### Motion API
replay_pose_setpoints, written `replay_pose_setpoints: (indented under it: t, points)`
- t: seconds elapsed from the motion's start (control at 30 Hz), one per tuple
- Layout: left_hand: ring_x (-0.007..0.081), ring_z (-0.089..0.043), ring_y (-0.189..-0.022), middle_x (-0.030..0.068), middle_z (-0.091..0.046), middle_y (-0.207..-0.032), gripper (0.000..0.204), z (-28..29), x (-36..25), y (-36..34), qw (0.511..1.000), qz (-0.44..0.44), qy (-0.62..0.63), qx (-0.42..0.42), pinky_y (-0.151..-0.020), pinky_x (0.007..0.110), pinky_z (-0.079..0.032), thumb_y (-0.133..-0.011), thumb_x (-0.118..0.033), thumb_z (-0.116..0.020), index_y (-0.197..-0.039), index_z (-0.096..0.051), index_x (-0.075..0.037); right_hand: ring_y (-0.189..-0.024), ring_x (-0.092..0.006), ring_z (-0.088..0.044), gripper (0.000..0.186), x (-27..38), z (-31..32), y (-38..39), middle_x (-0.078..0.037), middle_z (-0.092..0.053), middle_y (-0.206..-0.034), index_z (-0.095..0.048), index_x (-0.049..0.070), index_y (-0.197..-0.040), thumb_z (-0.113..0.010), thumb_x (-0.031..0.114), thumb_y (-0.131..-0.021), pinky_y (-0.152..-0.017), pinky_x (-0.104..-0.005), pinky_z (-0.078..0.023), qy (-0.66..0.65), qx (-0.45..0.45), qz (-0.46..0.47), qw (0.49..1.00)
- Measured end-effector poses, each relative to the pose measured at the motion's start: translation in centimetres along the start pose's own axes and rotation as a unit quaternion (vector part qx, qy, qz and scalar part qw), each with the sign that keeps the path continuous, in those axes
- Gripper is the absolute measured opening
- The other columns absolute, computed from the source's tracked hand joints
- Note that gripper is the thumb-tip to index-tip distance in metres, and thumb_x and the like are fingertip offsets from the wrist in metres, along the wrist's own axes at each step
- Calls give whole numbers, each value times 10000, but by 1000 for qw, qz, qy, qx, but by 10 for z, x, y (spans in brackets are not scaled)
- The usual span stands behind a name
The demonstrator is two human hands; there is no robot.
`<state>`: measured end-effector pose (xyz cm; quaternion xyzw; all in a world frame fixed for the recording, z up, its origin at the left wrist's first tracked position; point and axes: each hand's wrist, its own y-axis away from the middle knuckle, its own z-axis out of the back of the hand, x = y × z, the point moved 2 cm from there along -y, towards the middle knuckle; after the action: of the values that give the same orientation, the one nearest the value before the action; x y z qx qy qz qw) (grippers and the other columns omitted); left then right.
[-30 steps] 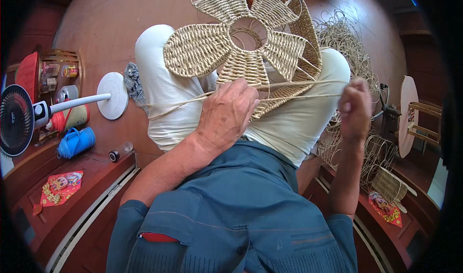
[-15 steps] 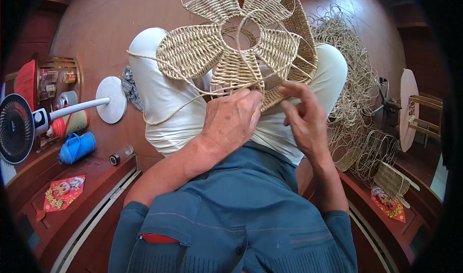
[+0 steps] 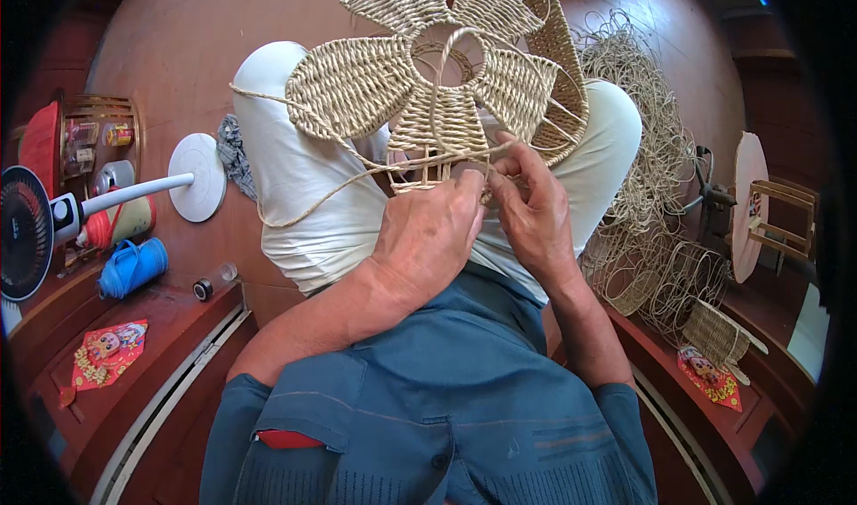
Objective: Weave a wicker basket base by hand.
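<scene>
A woven straw basket with flower-like petal panels around a round hole rests across my knees. My left hand is closed on the frame of its nearest petal, which is partly woven with bare ribs showing. Beside it, my right hand has thumb and forefinger pinched together on the straw cord at that petal's right edge. The cord runs left over my thigh and loops back across the petals. My fingers hide the exact spot where the cord meets the frame.
A big tangled heap of straw cord lies on the floor at right, with a small woven panel below it. To the left are a fan, its white round base, a blue jug and a glass jar.
My right hand has moved left and inward, from spread fingers beside the basket to a pinch at the petal's edge. My left hand keeps its hold.
</scene>
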<state>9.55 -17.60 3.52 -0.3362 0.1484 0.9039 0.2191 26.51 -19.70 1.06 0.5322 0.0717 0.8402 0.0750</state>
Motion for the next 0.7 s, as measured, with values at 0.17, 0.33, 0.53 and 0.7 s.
replay_pose_setpoints:
  t: [0.17, 0.33, 0.53, 0.7]
  points:
    - [367, -740, -865, 127, -689, -970, 289, 4, -1, 4, 997, -31, -38, -53, -732, 488, -588, -931, -209, -817, -1139, -674, -70, -705, -33, -526, 452, 13, 12, 10, -16, -643, -1006, -520, 12, -1543, -605, 63, -1102, -595, -183, -423, -269, -78, -51, 959]
    - [303, -686, -972, 95, -624, -1053, 294, -4, 0, -5, 983, -124, -52, -127, -796, 432, -581, -923, -227, -824, -1124, -666, -81, -674, -39, -479, 384, 19, 47, 17, 2, -618, -846, -577, 14, -1461, -580, 83, -1083, -597, -202, -368, -306, -82, -13, 949]
    - [255, -660, -920, 75, -578, -1006, 245, -21, -2, -22, 973, -157, -79, -149, -779, 402, -572, -931, -221, -814, -1057, -644, -99, -816, -97, -578, 466, -31, 157, 10, 1, -630, -907, -571, 10, -1428, -679, 91, -982, -832, -257, -481, -289, -162, 18, 943]
    - [238, -671, -817, 64, -560, -980, 199, -30, 2, -20, 970, -165, -85, -156, -689, 405, -567, -945, -186, -789, -1043, -636, -107, -751, -93, -578, 346, -180, 381, 36, -41, -660, -944, -603, 23, -1337, -644, -71, -1006, -635, -200, -469, -448, -267, -50, 852]
